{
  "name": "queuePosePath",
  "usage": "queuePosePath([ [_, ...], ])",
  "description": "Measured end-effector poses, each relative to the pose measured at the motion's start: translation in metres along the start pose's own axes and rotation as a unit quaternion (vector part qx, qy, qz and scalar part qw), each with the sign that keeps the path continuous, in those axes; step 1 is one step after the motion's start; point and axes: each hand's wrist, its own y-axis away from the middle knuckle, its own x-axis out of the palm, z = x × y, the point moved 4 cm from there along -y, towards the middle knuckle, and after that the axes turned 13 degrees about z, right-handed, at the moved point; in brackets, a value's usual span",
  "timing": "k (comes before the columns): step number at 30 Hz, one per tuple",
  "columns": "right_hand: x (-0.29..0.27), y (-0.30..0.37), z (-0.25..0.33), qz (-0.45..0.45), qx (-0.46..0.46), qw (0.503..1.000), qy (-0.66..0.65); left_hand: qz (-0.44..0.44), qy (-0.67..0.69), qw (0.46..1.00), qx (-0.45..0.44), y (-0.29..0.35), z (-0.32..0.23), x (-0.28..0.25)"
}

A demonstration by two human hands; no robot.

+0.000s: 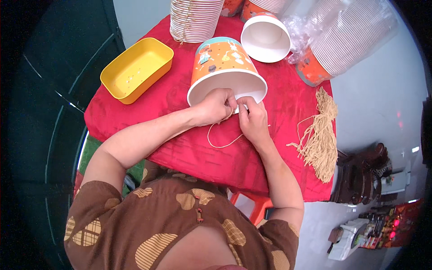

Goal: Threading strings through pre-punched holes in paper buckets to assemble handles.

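A large orange paper bucket (221, 57) with a printed pattern and a white inside lies tilted on the red cloth, its mouth toward me. At the near part of its rim, my left hand (215, 107) has its fingers closed on a thin tan cord (217, 146). Right beside it, my right hand (253, 119) pinches at the same rim and cord, thumb and forefinger together. The cord hangs in a loose loop below my hands. Where it meets the rim is mostly hidden by my fingers.
The red-clothed table (168, 117) holds a yellow plastic tub (148, 72) with small white bits at left. A tall stack of white-rimmed buckets (195, 20), a smaller bucket (266, 38) and plastic-wrapped bucket stacks (351, 38) stand behind. A bundle of tan cords (321, 144) lies at right.
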Motion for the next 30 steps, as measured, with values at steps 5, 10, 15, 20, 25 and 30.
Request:
queuePosePath([
  [5,-0.002,0.005,-0.001,0.028,0.0,1.0,-0.001,-0.029,0.072,0.997,0.022,-0.001,-0.001,-0.003],
  [10,-0.002,0.004,0.006,0.035,-0.033,0.999,0.0,-0.011,0.073,0.997,-0.025,0.001,0.001,-0.006],
  [15,0.0,0.006,0.005,0.035,-0.009,0.999,0.018,-0.018,0.075,0.997,-0.015,-0.002,0.005,-0.006],
  [20,0.003,0.006,0.003,0.018,-0.001,1.0,0.016,-0.03,0.073,0.997,-0.013,0.0,0.002,-0.003],
  [25,0.005,0.008,-0.001,0.022,0.019,1.0,0.003,-0.109,-0.164,0.976,0.088,-0.001,0.001,-0.001],
  [30,0.005,0.009,-0.008,0.041,0.032,0.999,-0.001,-0.116,-0.267,0.941,0.173,0.005,-0.006,0.005],
])
